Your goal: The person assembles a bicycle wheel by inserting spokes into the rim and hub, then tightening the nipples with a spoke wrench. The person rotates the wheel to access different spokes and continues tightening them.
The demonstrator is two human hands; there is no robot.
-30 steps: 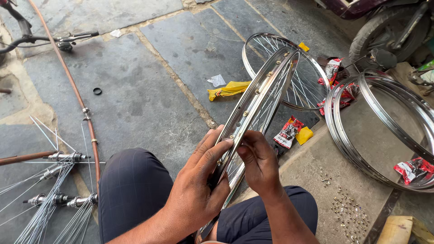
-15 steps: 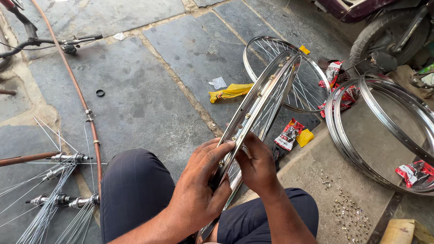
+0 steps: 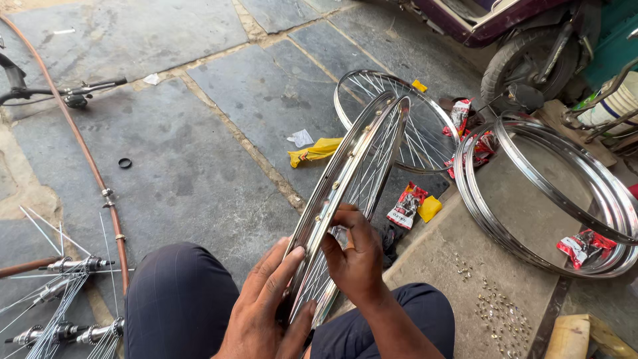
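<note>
Grey stone-slab floor, shiny spoked steel bicycle rim upright between knees, left hand gripping its near edge, right hand pinching spokes, bare chrome rims stacked right.

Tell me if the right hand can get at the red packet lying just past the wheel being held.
Probably yes. The right hand grips the wheel rim, and the red packet lies on open stone on that same side with nothing between them, though the hand would have to let go first.
</note>
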